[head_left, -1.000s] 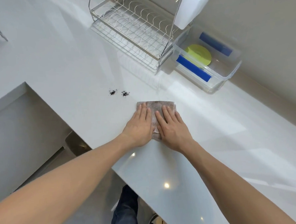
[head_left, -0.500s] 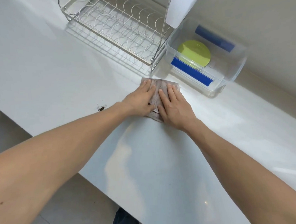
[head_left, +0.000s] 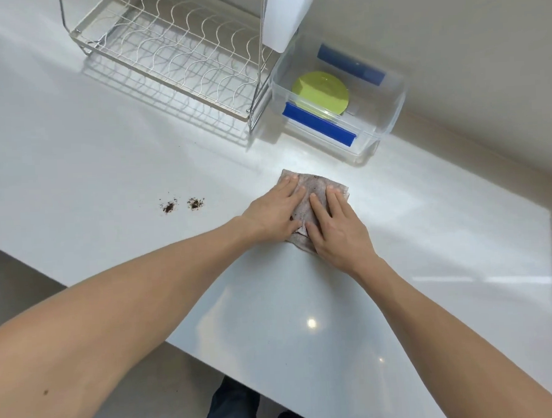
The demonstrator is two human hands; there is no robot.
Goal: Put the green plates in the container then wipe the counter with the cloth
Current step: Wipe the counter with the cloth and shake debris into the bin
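A folded grey-brown cloth [head_left: 312, 192] lies flat on the white counter [head_left: 106, 160]. My left hand [head_left: 273, 213] and my right hand [head_left: 336, 226] both press down on it, palms flat, fingers spread and pointing away from me. The green plates [head_left: 321, 93] lie stacked inside the clear plastic container [head_left: 388, 120] with blue clips, at the back right against the wall. Two small patches of dark crumbs [head_left: 180, 205] sit on the counter to the left of the cloth, apart from it.
A wire dish rack [head_left: 177, 57] stands at the back, left of the container, with a white holder [head_left: 285, 13] hanging on its right end. The counter's front edge runs diagonally at lower left, with floor and my legs [head_left: 229, 409] below it.
Both hands pushed the cloth away toward the container, then drew it back toward me. The crumbs stay where they were, left of the cloth.
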